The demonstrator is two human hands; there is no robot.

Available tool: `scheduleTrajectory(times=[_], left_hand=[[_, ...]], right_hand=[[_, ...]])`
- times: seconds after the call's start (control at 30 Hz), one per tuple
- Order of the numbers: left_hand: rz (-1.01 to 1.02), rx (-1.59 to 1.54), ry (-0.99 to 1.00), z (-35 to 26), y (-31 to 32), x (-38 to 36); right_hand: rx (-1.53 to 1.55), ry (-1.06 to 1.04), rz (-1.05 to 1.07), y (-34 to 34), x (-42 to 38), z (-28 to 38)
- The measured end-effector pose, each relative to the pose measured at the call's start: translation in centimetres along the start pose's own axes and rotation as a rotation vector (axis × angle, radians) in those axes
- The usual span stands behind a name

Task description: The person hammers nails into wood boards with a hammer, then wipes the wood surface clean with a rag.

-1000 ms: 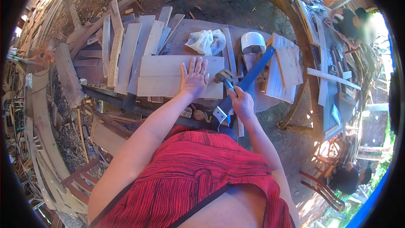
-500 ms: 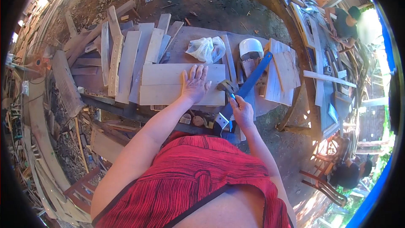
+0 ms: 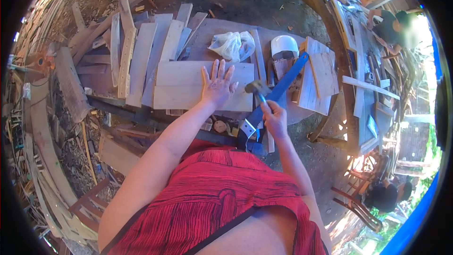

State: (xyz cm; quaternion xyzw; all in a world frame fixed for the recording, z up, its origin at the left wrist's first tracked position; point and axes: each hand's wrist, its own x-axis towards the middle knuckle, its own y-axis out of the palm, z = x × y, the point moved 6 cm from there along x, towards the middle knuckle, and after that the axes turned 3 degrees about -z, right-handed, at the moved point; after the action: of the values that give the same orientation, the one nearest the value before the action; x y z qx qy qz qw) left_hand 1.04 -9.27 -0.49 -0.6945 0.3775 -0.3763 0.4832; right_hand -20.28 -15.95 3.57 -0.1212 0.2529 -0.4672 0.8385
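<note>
Two pale wooden boards (image 3: 181,86) lie edge to edge on the bench in the middle of the head view. My left hand (image 3: 218,89) rests flat on them near their right end, fingers spread. In my right hand (image 3: 275,122) is a claw hammer (image 3: 263,99), gripped by its handle. Its head overlaps the boards' right end in this view. Beneath the hammer, a handsaw (image 3: 287,81) with a blue blade lies slanting, its dark handle toward me.
Beyond the boards sit a translucent plastic bag (image 3: 231,46) and a white rounded container (image 3: 284,46). Nailed-looking planks (image 3: 314,78) stand at the right, loose planks (image 3: 141,61) at the left. Farther right are a side bench with wood, a person (image 3: 387,26) and a wooden chair (image 3: 356,193).
The hammer and my right hand have shifted slightly right, and the hammer's head is turned a little. My left fingers are spread wider on the boards. The whole view has shifted slightly.
</note>
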Motion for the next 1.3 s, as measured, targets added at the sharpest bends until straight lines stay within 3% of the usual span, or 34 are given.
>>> scheduleTrajectory(times=[0.2, 0.3, 0.37, 0.4, 0.53, 0.63, 0.7, 0.83, 0.9, 0.97, 1.0, 1.1, 1.3], left_hand=[[0.078, 0.029, -0.032, -0.1, 0.2, 0.3], [-0.028, 0.01, -0.03, 0.0, 0.5, 0.3], [0.0, 0.079, -0.023, -0.1, 0.4, 0.4], [0.001, 0.08, -0.025, -0.1, 0.6, 0.3], [0.019, 0.081, -0.013, 0.0, 0.9, 0.4], [0.011, 0.076, -0.011, 0.0, 0.8, 0.6], [0.016, 0.068, -0.016, -0.1, 0.9, 0.3], [0.017, 0.108, -0.012, -0.1, 0.9, 0.5], [0.016, 0.114, -0.013, 0.0, 1.1, 0.5], [0.02, 0.104, 0.003, 0.1, 1.4, 0.5], [0.011, 0.106, 0.0, 0.0, 1.1, 0.8], [0.048, 0.101, -0.014, 0.0, 0.9, 0.8], [0.049, 0.1, -0.02, -0.2, 0.8, 0.5]], right_hand=[[0.331, -0.179, 0.005, -3.1, -1.1, 6.8], [0.379, -0.255, 0.014, -3.0, -1.0, 6.8], [0.191, -0.24, 0.033, -1.6, -0.1, 3.7], [-0.073, -0.266, 0.017, -0.7, 0.3, 3.1], [-0.301, -0.19, 0.077, -0.9, 1.3, 1.5], [-0.092, -0.185, 0.099, -1.6, 1.3, 1.7], [0.215, -0.137, 0.099, -2.8, 0.5, 2.6], [0.324, -0.281, 0.064, -3.1, -0.9, 4.1], [0.282, -0.33, 0.034, -1.6, 0.4, 1.3], [-0.31, -0.38, 0.069, -0.3, 1.2, 0.3], [-0.31, -0.39, 0.068, -0.5, 1.5, 0.6], [-0.064, -0.163, 0.107, -0.9, 1.9, 0.1], [0.271, -0.352, 0.038, -2.9, -0.4, 4.6]])
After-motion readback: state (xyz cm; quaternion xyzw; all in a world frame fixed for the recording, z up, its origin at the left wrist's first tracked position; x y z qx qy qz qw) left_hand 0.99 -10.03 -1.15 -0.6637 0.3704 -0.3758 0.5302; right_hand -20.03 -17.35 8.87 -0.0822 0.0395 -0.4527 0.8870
